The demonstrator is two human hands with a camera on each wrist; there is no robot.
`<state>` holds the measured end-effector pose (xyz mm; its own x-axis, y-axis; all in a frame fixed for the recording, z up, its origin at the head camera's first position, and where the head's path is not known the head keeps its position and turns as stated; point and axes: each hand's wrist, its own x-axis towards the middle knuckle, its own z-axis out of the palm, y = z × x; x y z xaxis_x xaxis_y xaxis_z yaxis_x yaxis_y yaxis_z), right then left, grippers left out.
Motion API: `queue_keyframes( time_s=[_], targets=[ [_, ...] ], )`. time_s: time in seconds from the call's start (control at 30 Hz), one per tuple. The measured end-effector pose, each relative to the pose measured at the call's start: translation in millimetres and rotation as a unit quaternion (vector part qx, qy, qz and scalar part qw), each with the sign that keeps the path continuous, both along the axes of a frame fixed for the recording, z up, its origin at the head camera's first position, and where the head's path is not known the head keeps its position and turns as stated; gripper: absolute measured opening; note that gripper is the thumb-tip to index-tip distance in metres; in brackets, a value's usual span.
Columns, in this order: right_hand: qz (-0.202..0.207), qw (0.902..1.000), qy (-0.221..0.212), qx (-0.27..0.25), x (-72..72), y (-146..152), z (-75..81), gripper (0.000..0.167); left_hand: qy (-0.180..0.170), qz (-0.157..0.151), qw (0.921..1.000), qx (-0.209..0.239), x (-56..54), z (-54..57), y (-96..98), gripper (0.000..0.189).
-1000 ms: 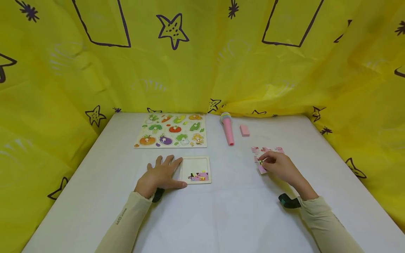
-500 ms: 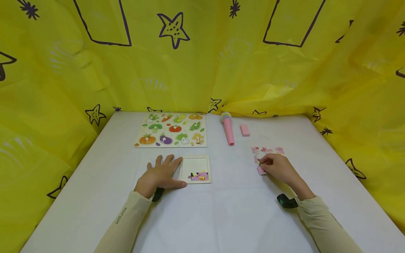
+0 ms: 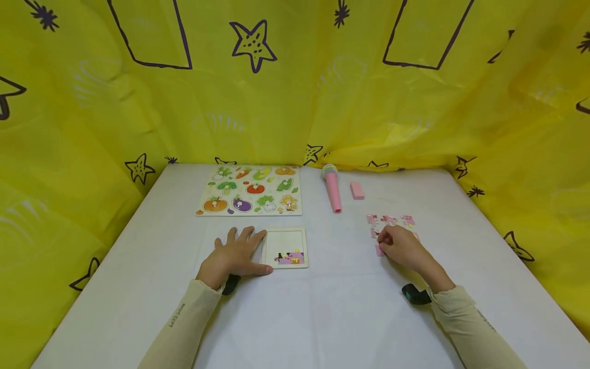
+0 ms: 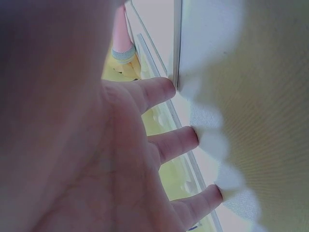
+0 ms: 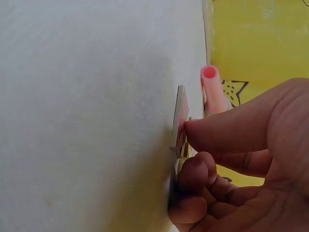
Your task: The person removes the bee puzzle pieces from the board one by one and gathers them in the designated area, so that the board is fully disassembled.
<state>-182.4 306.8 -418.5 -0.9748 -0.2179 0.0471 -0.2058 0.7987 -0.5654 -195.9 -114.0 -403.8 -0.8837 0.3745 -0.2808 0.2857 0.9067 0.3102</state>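
My left hand (image 3: 234, 257) lies with spread, straight fingers on the white table. Its thumb and index fingertip touch the left side of a small square puzzle tray (image 3: 283, 241). A few joined pink pieces (image 3: 290, 258) fill the tray's lower right part. At the right, my right hand (image 3: 404, 247) is over a group of loose pink jigsaw pieces (image 3: 389, 219) and pinches one. The right wrist view shows that jigsaw piece (image 5: 179, 118) at the thumb tip, with the other fingers curled beside it. Part of the group is hidden under the hand.
Behind the tray lies a vegetable peg puzzle board (image 3: 251, 192). A pink toy microphone (image 3: 333, 190) and a small pink block (image 3: 357, 190) lie at the back, right of the board. Yellow patterned cloth (image 3: 295, 92) hangs around the table's back and sides.
My right hand has shifted slightly left, covering more of the piece under its fingertips, and its wrist has turned a little. The left hand and the tray stay where they were.
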Motion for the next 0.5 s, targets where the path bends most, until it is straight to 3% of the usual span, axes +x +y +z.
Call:
queue_keyframes(
  time_s=[0.27,0.5],
  targets=[
    [0.010,0.9990,0.039,-0.016,-4.4,-15,2.2,0.007,0.007,-0.001,1.0000,-0.002,0.8,-1.2,-1.5,0.099],
    [0.058,0.9964,0.054,-0.030,-14.1,-48,9.6,0.010,0.003,-0.002,1.0000,0.003,0.6,0.8,0.2,0.098]
  ],
)
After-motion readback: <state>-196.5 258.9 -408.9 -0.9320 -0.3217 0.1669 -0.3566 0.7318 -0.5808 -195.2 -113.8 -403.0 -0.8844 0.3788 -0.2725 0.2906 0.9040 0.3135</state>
